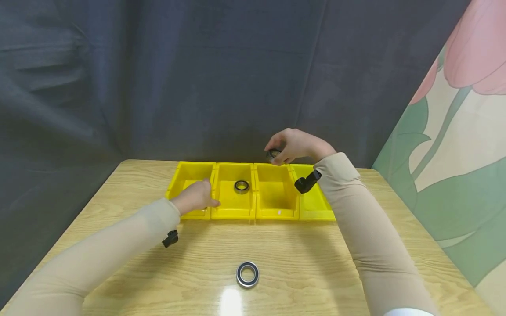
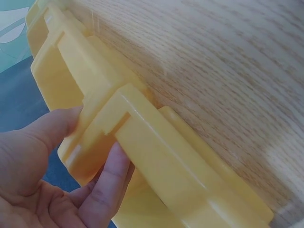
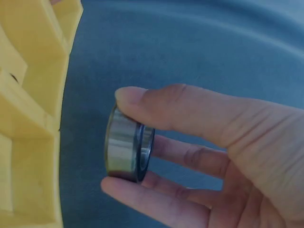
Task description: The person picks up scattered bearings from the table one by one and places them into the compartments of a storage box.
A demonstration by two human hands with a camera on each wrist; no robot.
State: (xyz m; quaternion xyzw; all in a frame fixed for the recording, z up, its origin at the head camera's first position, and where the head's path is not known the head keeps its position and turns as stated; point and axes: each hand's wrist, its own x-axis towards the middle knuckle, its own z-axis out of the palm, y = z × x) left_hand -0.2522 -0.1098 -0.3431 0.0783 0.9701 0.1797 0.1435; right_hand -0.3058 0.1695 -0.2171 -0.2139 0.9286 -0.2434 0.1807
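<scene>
Evidently, four yellow plastic bins are standing side by side in a row on the tabletop (image 1: 292, 263). The second bin from the left (image 1: 226, 175) is holding one ring-shaped ball bearing (image 1: 241, 192), lying flat toward its back. The third bin (image 1: 276, 186) is showing a bare floor apart from a tiny pale spot near the front. The leftmost bin (image 1: 196, 163) is partly hiding under the left hand (image 1: 197, 195), and the sleeve is covering some of the rightmost bin (image 1: 316, 211).

The bins are showing smooth walls and squared rims; the tabletop is displaying pale wood grain, and a dark cloth curtain (image 1: 221, 87) is hanging behind. Another bearing (image 1: 239, 274) — bright steel outside, dark face, round open centre — is lying flat on the wood in front.

The right hand (image 1: 301, 145) is pinching a third bearing (image 3: 124, 147) on edge between thumb and fingers, holding it up near the third bin's back rim. The left hand's bent thumb and fingers are straddling the adjoining walls of the two left bins — whether they are gripping, I cannot tell.
</scene>
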